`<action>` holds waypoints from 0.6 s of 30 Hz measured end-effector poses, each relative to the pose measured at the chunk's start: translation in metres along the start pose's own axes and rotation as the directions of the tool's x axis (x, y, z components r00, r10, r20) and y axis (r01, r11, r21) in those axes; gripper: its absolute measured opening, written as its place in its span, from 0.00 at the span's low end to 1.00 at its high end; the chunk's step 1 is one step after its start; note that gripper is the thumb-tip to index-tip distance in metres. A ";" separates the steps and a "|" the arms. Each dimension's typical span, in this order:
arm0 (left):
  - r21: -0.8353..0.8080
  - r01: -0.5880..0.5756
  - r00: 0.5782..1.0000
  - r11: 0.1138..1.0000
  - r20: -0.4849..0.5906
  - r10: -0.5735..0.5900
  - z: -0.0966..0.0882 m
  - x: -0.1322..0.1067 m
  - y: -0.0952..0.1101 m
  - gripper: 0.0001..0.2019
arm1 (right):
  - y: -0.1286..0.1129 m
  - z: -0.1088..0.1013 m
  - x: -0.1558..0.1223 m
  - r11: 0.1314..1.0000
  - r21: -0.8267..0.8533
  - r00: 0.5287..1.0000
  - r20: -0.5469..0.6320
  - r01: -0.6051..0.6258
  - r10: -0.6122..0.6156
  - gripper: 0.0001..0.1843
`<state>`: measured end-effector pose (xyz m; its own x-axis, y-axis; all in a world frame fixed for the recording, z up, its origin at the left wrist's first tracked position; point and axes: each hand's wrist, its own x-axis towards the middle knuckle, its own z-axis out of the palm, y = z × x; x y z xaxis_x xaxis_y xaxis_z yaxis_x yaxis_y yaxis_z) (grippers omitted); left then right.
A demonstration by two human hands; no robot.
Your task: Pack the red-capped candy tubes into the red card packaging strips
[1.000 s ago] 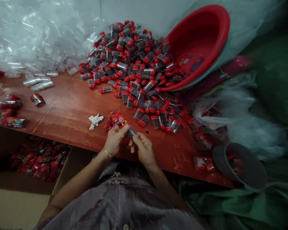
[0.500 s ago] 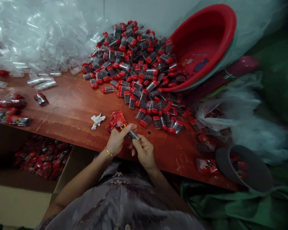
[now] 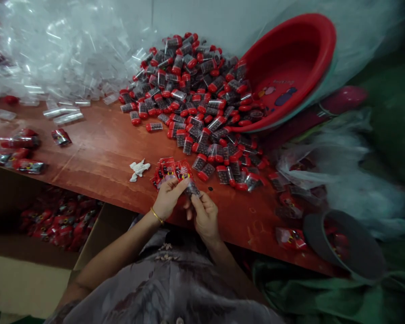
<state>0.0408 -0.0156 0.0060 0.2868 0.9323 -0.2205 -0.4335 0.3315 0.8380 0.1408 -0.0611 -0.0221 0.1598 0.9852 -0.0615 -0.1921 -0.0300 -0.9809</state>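
My left hand (image 3: pixel 167 200) and my right hand (image 3: pixel 204 215) meet at the near edge of a red-brown table (image 3: pixel 97 148). Both pinch one small clear vial with a red cap (image 3: pixel 191 186), held between the fingertips. A stack of red printed labels (image 3: pixel 168 171) lies on the table just beyond my left fingers. Behind it spreads a big heap of red-capped vials (image 3: pixel 195 94), spilling from a tipped red basin (image 3: pixel 290 67).
A crumpled white scrap (image 3: pixel 138 168) lies left of the labels. Clear plastic sleeves (image 3: pixel 60 49) pile at the back left. Wrapped vials (image 3: pixel 16 153) lie at the left edge, more in a box (image 3: pixel 57 220) below. A dark round container (image 3: pixel 344 245) sits at right.
My hands have stayed together on the vial, turning it slightly. The view has shifted a little, so everything sits lower and further right in the picture.
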 end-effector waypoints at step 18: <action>0.012 0.069 0.995 0.998 -0.068 -0.068 -0.002 0.001 0.003 0.17 | -0.015 0.005 0.005 0.988 -0.152 0.997 0.079 -0.005 0.017 0.14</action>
<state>0.0382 -0.0140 0.0071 0.2571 0.9153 -0.3102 -0.4023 0.3932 0.8267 0.1394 -0.0547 -0.0064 0.0798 0.9948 -0.0637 -0.0437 -0.0604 -0.9972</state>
